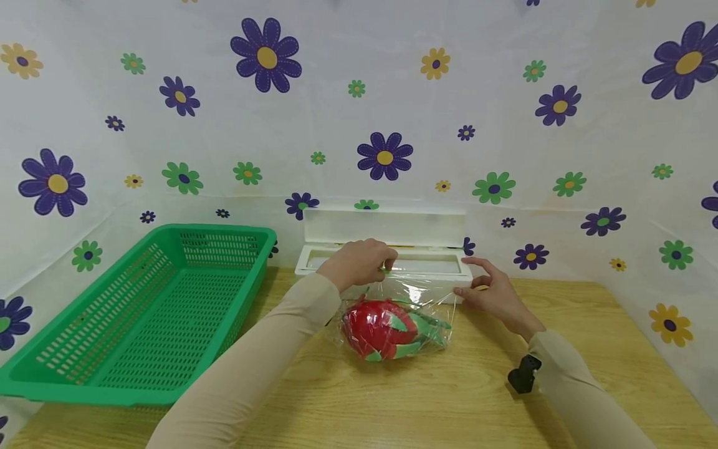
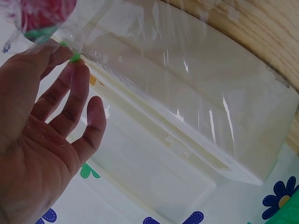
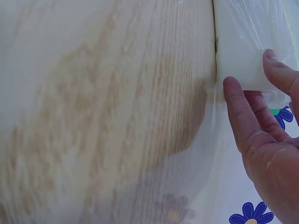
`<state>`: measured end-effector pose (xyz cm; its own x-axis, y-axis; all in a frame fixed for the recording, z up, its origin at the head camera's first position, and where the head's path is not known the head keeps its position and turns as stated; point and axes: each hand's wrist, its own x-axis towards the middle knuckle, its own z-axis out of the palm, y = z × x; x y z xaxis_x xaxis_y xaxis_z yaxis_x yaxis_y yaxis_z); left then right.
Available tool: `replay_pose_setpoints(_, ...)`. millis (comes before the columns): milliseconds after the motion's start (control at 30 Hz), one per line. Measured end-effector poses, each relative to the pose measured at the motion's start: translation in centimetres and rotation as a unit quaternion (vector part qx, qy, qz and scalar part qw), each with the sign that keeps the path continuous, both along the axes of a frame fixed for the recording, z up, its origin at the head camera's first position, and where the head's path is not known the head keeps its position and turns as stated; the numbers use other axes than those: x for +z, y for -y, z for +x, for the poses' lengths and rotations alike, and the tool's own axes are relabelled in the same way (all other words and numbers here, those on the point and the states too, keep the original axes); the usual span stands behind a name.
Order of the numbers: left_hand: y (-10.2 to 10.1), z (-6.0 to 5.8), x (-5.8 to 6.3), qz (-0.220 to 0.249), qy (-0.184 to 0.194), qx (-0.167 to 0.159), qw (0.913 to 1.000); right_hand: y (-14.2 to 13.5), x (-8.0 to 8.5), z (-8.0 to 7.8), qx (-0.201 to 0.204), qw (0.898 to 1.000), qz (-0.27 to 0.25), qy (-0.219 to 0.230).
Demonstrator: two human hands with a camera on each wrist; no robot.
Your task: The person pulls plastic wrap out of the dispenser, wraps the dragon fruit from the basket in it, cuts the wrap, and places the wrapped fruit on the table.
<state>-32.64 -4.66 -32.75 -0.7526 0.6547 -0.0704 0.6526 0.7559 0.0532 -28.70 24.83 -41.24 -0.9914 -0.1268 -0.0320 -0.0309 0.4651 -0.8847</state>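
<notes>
A red dragon fruit (image 1: 374, 327) with green scales lies on the table under clear cling film (image 1: 415, 293). The film runs back to a white cling film dispenser (image 1: 387, 287), whose lid (image 1: 387, 227) stands raised. My left hand (image 1: 359, 260) is at the dispenser's front rim, above the fruit. Its fingertips pinch a small green tab (image 2: 75, 57) beside the film. At the dispenser's right end, my right hand (image 1: 496, 299) holds the corner between thumb and fingers. In the right wrist view, fingertips (image 3: 232, 86) touch the white dispenser end (image 3: 243, 46).
A green plastic basket (image 1: 224, 349) with perforated walls stands left of the dispenser. The table (image 1: 449, 405) has a wood-grain top. Behind it hangs a white sheet (image 1: 314, 112) with a flower print. A black device (image 1: 524, 374) is on the right sleeve.
</notes>
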Motion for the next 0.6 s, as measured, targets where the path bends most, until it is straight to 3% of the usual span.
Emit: replay_pose_setpoints(600,0.13,0.10,0.12,0.000,0.004,-0.004,1.0000,-0.03,-0.05,0.02,-0.001,1.000,-0.001,-0.003)
